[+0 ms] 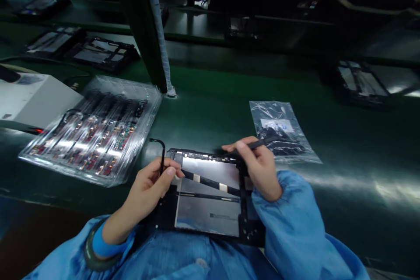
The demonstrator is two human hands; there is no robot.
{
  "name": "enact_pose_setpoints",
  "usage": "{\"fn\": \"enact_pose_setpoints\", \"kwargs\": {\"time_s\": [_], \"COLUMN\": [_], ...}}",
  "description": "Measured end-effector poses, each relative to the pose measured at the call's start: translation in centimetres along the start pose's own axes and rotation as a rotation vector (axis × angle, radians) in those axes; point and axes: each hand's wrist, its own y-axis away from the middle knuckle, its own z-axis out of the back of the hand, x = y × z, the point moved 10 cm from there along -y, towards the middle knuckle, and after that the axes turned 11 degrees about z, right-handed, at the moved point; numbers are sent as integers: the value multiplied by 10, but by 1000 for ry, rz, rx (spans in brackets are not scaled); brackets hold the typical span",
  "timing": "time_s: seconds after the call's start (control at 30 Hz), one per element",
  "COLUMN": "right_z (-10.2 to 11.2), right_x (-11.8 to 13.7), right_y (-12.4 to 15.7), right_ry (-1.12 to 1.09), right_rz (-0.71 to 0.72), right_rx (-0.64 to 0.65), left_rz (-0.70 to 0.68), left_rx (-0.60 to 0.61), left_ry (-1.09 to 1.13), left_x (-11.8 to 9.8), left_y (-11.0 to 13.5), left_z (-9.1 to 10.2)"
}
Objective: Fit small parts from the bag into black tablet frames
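Note:
An opened tablet (207, 216) with a silvery inner plate lies in front of me at the bench edge, close to my body. Across it runs a black ribbon cable (210, 182) with two gold patches. My left hand (151, 186) is closed at the tablet's left side, its fingertips at the ribbon cable's left end. A thin black bent cable (163, 151) rises behind those fingers; whether they hold it too is unclear. My right hand (260, 166) grips dark tweezers (257, 143), pointing left over the board strip (210, 156) along the tablet's far edge. The tweezers' tips are hard to make out.
Clear plastic trays (108, 170) of small circuit boards lie at left, beside a white box-shaped device (39, 96). A clear bag (285, 127) of black parts lies at right. A post (144, 30) stands ahead. More opened tablets (101, 52) rest farther back, with co-workers beyond.

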Motion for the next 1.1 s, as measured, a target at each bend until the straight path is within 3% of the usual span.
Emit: {"fn": "enact_pose_setpoints", "kwargs": {"time_s": [0.07,0.13,0.27,0.37,0.43,0.5,0.57,0.63,0.8,0.93,1.1], "right_z": [2,-8,-57,-85,-89,-89,-94,-103,-117,-115,-104], "right_x": [15,32,66,78,87,103,116,123,126,121,119], "right_y": [-4,-6,-2,2,3,7,17,29,49,50,47], "right_ry": [-137,-101,56,-6,43,198,382,533,686,616,542], "right_rz": [46,65,112,136,235,432,616,746,901,846,797], "right_rx": [-10,82,344,371,309,262,277,332,443,497,451], "left_rz": [-5,-16,-38,-61,-177,-363,-504,-552,-569,-507,-444], "left_rx": [40,91,229,327,225,-15,-236,-345,-355,-314,-242], "left_ry": [6,8,32,29,-26,-122,-222,-293,-335,-310,-277], "left_x": [-5,-11,-19,-20,-28,-42,-53,-58,-60,-57,-50], "left_y": [0,1,7,13,14,19,28,32,35,31,23], "left_z": [-8,-20,-49,-66,-57,-34,-15,-6,-6,-8,-12]}}
